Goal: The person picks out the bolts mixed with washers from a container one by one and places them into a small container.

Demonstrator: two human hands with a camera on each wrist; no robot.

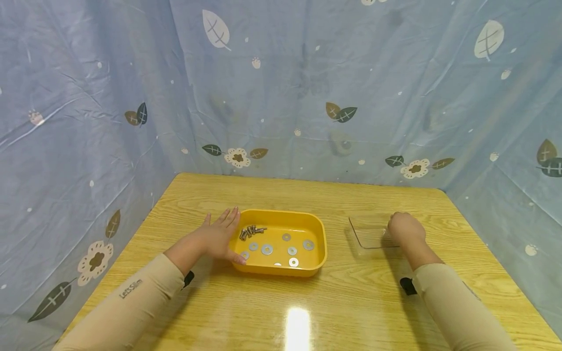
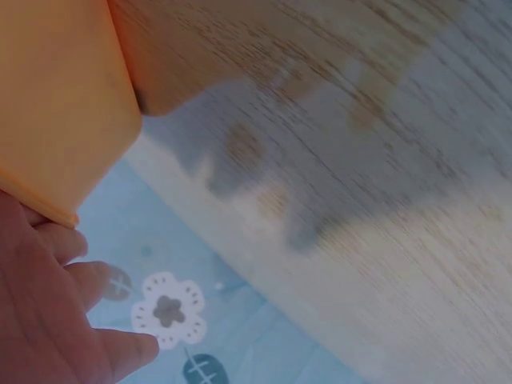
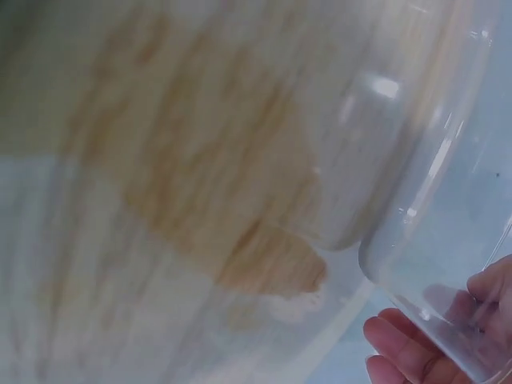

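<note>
A yellow plastic tray sits on the table with a small pile of metal bolts at its left and several flat washers scattered over its floor. Spread across the tray's left end, my left hand touches the rim with its fingers extended; the left wrist view shows this hand beside the tray's wall. My right hand grips a clear plastic container by its right side. In the right wrist view, thumb and fingers of that hand pinch the container's wall.
The wood-grain table reaches back to a pale blue patterned curtain, which also hangs at both sides. Bare wood lies between the yellow tray and the clear container. Dark wrist straps show below the sleeves.
</note>
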